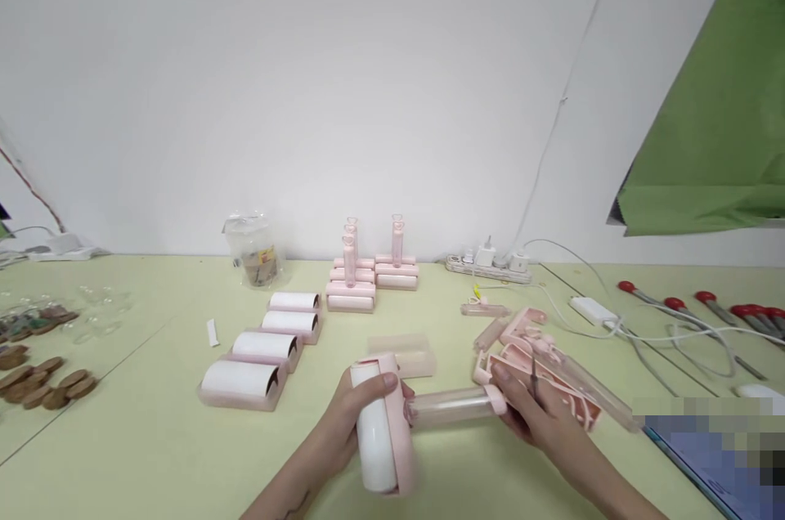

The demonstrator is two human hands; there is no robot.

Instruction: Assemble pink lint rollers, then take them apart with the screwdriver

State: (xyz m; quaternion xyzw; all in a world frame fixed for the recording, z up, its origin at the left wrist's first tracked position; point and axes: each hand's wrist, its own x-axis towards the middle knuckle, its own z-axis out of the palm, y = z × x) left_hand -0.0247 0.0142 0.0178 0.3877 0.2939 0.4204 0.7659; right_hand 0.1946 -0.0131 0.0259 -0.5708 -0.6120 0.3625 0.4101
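My left hand (351,414) is wrapped round the head of a pink lint roller (381,430), thumb on its white paper roll. My right hand (532,414) grips the end of the roller's clear pink handle (450,405), which lies level between both hands. Just behind my right hand is a heap of loose pink handles and parts (540,352). A clear pink cover (405,352) lies flat behind the roller head.
Several white rolls in pink holders (263,352) line up at left. Assembled rollers (368,279) stand stacked at the back by a plastic bag (254,250). A power strip (491,265), cables, red-handled tools (705,303) and brown discs (42,385) lie around.
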